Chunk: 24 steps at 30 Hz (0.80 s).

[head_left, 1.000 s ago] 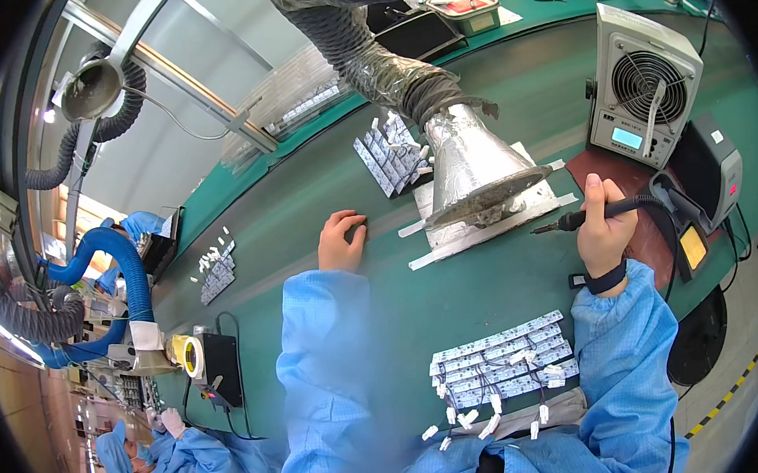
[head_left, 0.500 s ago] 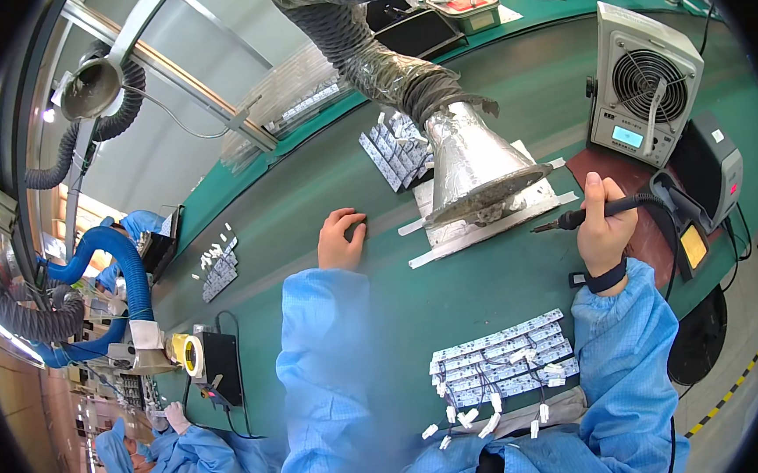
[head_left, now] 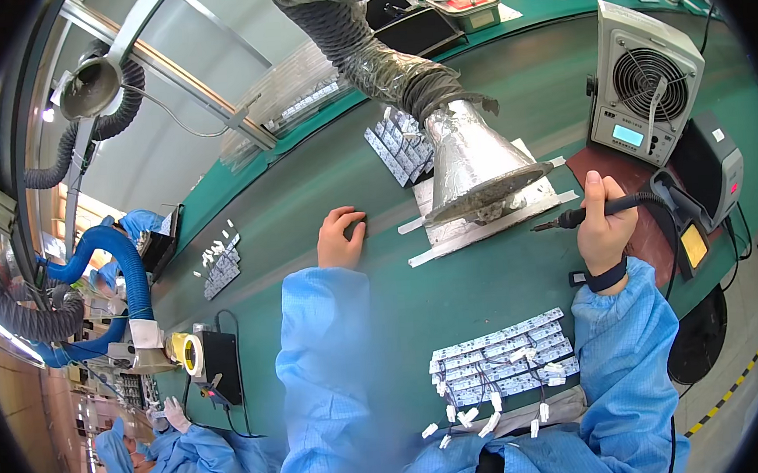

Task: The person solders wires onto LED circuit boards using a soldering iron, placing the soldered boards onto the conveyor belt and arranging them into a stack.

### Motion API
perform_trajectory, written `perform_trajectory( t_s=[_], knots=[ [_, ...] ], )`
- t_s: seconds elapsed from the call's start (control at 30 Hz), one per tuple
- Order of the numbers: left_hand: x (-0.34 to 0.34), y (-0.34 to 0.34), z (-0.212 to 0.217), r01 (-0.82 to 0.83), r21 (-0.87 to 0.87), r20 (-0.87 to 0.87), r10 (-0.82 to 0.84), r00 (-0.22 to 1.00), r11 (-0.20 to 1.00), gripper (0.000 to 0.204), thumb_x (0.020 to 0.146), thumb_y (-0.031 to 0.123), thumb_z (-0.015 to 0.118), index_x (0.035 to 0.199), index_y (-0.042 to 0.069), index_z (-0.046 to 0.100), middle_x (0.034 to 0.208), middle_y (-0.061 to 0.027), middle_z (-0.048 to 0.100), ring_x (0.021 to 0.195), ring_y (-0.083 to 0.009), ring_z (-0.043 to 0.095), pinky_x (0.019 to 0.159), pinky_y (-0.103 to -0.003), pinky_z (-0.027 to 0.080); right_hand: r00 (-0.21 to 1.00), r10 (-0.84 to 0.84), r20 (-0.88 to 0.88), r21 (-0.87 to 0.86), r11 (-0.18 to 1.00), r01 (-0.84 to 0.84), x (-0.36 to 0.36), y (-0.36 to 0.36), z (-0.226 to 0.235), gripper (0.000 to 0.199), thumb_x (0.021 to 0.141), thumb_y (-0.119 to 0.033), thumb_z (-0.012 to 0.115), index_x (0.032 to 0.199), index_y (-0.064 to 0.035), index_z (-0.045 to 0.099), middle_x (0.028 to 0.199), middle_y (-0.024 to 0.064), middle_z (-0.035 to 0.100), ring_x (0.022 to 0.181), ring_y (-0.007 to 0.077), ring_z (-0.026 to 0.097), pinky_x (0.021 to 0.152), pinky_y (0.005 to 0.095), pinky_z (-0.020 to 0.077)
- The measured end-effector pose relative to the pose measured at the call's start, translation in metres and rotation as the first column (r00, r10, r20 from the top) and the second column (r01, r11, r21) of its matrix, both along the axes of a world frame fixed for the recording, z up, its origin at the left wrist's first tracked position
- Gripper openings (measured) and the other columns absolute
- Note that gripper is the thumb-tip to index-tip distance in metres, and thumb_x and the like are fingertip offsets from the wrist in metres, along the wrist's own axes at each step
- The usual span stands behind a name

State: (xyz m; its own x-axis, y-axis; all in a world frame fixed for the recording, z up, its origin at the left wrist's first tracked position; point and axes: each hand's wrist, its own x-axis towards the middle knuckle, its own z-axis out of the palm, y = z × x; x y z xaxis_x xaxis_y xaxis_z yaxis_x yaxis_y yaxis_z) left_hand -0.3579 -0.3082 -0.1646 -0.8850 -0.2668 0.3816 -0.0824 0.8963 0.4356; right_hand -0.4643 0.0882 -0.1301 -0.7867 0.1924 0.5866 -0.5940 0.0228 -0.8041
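My right hand is closed round a soldering iron, its tip pointing left over the green work surface. My left hand rests on the surface with bent fingers, the thumb apart, and nothing in its grasp. Close to my body lies a panel of LED strip boards with thin wires and white connectors. Between and beyond my hands, a foil-covered fume hood stands over a white board taped to the surface. Another batch of strip boards lies behind the hood, partly hidden by it.
On the right stand an ionizing fan, a soldering station and an iron holder with yellow sponge. More boards lie far left, beyond a black box. Co-workers sit left and at the far right.
The boards behind the hood and those at far left have shifted slightly to the right. Co-workers' hands have moved a little. My own hands have hardly moved.
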Motion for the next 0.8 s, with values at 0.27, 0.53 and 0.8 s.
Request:
perform_trajectory(
  t_s=[0.27, 0.53, 0.8],
  knots=[
    [0.0009, 0.0027, 0.0, -0.006, -0.005, 0.006, 0.006, 1.0, 1.0, 0.019, 0.086, 0.012, 0.064, 0.103, 0.004, 0.069, 0.118, -0.0119, 0.06, 0.112, -0.0295, 0.057, 0.097, -0.036, 0.044, 1.0, 0.001, 0.006, -0.001, 1.0, -0.001, 0.0004, 0.0012, -0.0013, 0.044, 0.097, -0.014, 0.058, 0.059, -0.0023, 0.037, 0.055, -0.0019, 0.034, 0.054, 0.0056, 0.031, 0.049, 0.0266, 0.0234],
    [0.0013, 0.0028, -0.0003, -0.021, 0.001, 0.003, 0.021, 1.0, 1.0, 0.018, 0.086, 0.011, 0.064, 0.102, 0.004, 0.069, 0.118, -0.0119, 0.06, 0.112, -0.0293, 0.056, 0.098, -0.036, 0.044, 1.0, -0.006, 0.006, 0.004, 1.0, 0.006, 0.0009, 0.0015, -0.0005, 0.044, 0.097, -0.014, 0.058, 0.059, -0.0023, 0.038, 0.056, -0.0018, 0.034, 0.054, 0.0057, 0.032, 0.049, 0.0266, 0.024],
    [0.0006, 0.0029, 0.0012, -0.003, 0.016, 0.004, 0.003, 1.0, 1.0, 0.018, 0.087, 0.011, 0.063, 0.103, 0.004, 0.069, 0.118, -0.0114, 0.06, 0.112, -0.0288, 0.056, 0.098, -0.036, 0.044, 1.0, -0.002, 0.002, -0.003, 1.0, 0.002, 0.0007, 0.0013, 0.0002, 0.044, 0.097, -0.014, 0.058, 0.06, -0.0026, 0.037, 0.056, -0.0017, 0.034, 0.053, 0.0058, 0.032, 0.049, 0.0265, 0.0243]
  ],
)
